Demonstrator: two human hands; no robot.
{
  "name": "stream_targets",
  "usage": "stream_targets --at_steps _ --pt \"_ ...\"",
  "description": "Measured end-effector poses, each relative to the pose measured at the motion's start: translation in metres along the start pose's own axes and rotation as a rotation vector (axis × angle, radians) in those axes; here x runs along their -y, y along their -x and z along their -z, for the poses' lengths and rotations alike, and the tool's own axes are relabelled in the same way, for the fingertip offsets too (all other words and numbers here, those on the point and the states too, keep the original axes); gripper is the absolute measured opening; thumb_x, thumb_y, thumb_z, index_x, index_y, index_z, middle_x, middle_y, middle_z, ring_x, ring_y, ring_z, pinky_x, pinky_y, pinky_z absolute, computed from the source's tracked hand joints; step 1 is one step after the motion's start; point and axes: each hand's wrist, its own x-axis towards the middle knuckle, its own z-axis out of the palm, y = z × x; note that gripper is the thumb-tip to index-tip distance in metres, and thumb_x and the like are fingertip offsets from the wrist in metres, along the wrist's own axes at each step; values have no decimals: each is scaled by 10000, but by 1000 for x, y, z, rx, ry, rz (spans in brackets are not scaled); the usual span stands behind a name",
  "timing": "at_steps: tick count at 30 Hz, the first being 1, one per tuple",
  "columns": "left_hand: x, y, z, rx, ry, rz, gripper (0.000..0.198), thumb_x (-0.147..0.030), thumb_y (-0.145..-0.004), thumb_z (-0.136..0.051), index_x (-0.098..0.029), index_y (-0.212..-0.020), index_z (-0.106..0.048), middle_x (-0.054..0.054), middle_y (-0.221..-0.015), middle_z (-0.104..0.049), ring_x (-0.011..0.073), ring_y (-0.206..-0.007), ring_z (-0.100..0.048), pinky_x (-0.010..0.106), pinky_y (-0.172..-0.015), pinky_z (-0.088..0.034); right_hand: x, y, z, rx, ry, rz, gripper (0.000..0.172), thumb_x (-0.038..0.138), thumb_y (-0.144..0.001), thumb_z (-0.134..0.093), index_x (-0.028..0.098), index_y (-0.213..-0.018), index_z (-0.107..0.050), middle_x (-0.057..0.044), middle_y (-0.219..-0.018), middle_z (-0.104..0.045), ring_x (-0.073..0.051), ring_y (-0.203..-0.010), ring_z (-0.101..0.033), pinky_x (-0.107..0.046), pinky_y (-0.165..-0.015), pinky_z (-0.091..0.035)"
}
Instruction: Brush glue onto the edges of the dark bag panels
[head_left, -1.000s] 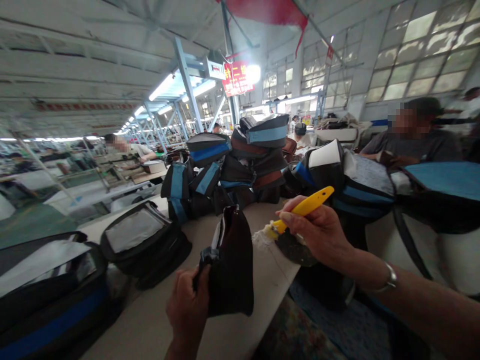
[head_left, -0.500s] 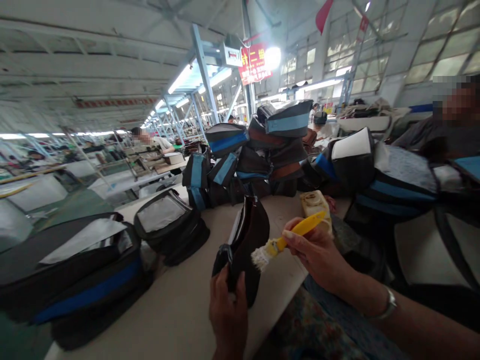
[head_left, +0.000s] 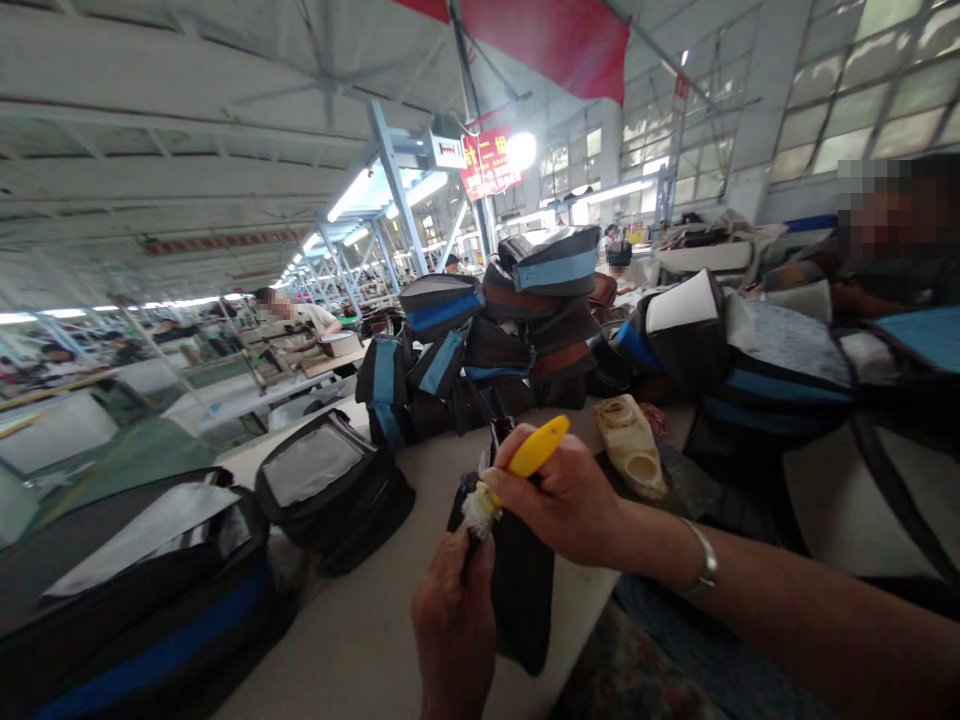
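Note:
My right hand (head_left: 566,495) grips a brush (head_left: 536,447) by its yellow handle. The brush's pale, caked bristles rest against the near left edge of a dark fabric bag piece (head_left: 523,590), close to my left fingertips. My left hand (head_left: 454,610) pinches that edge of the bag piece from the near side. The piece stands tilted on the pale tabletop (head_left: 352,630), and its upper part is partly hidden behind my right hand. A cut-open, yellowish plastic container (head_left: 628,440) sits just beyond my right wrist.
Stacked black bags with blue and brown bands (head_left: 480,350) stand at the back. At left lie a black bag with a white panel (head_left: 322,455) and a larger blue-banded bag (head_left: 172,630). More bags (head_left: 787,370) crowd the right, where a person (head_left: 900,250) sits.
My right hand has moved left with the brush, bringing its bristles onto the bag piece's edge. The bag piece has turned and shifted slightly toward me. My view has tilted up a little.

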Motion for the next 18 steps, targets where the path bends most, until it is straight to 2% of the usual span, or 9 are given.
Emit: stream_targets --at_steps 3,6,8,11,13,16,18 --pt "-2 2 1 -18 -30 -23 256 -432 -904 -589 -212 -948 -712 32 -893 -730 190 -831 -695 274 -753 -535 -5 -13 -7 -51 142 134 185 299 -934 -531 178 -805 -585 -11 -696 -612 -143 -616 -585 -270 -611 -438" --pt "-2 1 3 -22 -52 -9 284 -453 -896 -599 -219 -1002 -721 41 -974 -749 206 -889 -704 283 -781 -540 -1 -16 -1 -116 130 141 176 311 -948 -542 190 -823 -567 4 -687 -601 -122 -566 -565 -248 -556 -426" --pt "-3 0 4 4 -51 -3 288 -452 -900 -594 -222 -1020 -720 40 -998 -753 207 -902 -706 276 -778 -543 2 -12 2 -66 62 184 164 301 -962 -530 197 -837 -551 8 -698 -610 -117 -568 -571 -240 -556 -442" --pt "-6 -1 5 18 -54 -8 255 -427 -908 -570 -217 -956 -707 25 -900 -745 184 -810 -700 254 -718 -541 -1 -7 -2 40 111 426 179 281 -988 -466 198 -841 -525 -9 -708 -629 -148 -607 -595 -289 -636 -485" --pt "-7 -1 6 -3 -72 0 251 -431 -901 -569 -221 -934 -704 18 -876 -742 181 -793 -700 253 -711 -544 -7 -5 -6 25 181 552 168 263 -997 -453 198 -854 -515 -12 -697 -624 -160 -615 -591 -317 -675 -489" --pt "-5 1 6 -20 -106 -1 267 -443 -898 -566 -222 -943 -709 29 -914 -753 196 -827 -714 265 -717 -557 -13 -3 -9 -4 166 631 94 241 -978 -503 188 -901 -513 -15 -711 -610 -162 -638 -580 -323 -731 -498" --pt "0 3 5 4 -125 -24 263 -417 -923 -532 -221 -969 -701 39 -946 -756 196 -825 -719 271 -712 -567 -17 -1 -9 106 197 725 89 207 -974 -494 179 -895 -523 -10 -703 -589 -159 -621 -556 -326 -756 -504"
